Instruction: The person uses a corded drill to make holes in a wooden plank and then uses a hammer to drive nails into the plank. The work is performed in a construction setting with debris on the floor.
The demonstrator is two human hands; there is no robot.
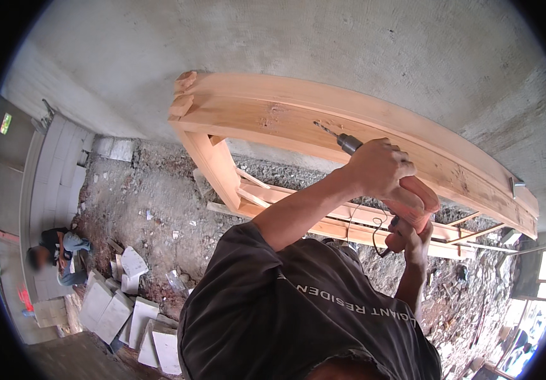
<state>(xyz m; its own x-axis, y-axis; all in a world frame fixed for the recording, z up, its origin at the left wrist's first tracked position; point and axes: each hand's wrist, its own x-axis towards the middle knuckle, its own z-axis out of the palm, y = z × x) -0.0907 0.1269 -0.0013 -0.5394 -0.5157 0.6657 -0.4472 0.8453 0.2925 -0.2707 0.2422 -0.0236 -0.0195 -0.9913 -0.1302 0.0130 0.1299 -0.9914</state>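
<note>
I hold a corded power drill (422, 199) with an orange-red body in both hands. My left hand (379, 166) is wrapped over its front part, just behind the dark chuck (349, 144). Lower down, my right hand (415, 242) is closed round the drill's handle, with the black cord (380, 223) looping beside it. A twist bit (325, 128) sticks out toward the upper left, over the long face of a wooden frame (247, 119). Whether the bit tip touches the wood, I cannot tell. Rough marks (276, 116) show on the frame's face.
Behind the frame rises a grey plastered wall (298, 41). Below lie bare rubble ground (146, 196) and more timber pieces (342, 228). Pale block slabs (111, 310) are piled at the lower left. Another person (64, 256) sits low by a block wall (54, 171) at far left.
</note>
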